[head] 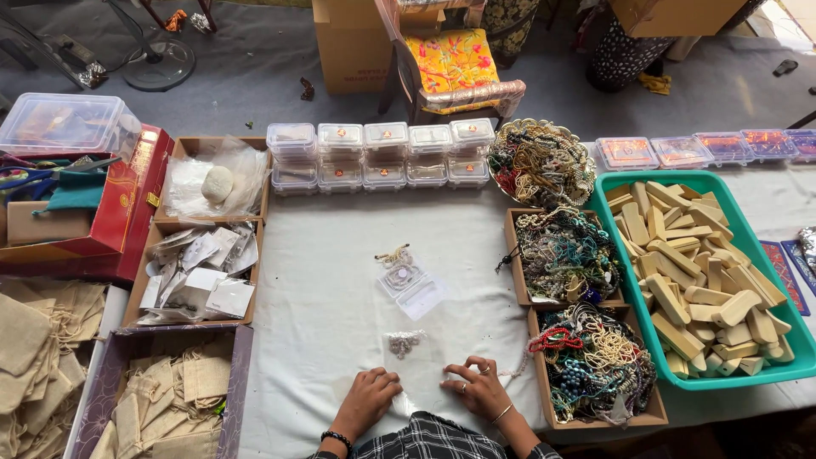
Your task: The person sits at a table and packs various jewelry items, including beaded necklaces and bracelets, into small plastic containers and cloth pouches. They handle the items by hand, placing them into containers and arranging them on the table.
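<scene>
- Left hand [367, 398] rests on the white cloth [323, 289] at bottom centre, fingers curled down, pressing a clear bag [416, 374] that is hard to make out.
- Right hand [478, 387] lies just beside it, fingertips pinching the bag's right edge.
- The bag lies flat, long axis running left-right between the hands; its opening cannot be told.
- A small silver trinket [402, 342] sits just above the hands.
- Higher, mid-frame, a packet [408, 279] of beads lies tilted, pointing lower right.
- The green tray [803, 357] at right holds pale wooden blocks.
- Two brown boxes [534, 321] beside it hold bead strings; a round dish [541, 161] above holds more.
- Lidded clear tubs [382, 153] line the top.
- Boxes at left hold packets and cloth pouches [170, 399].
</scene>
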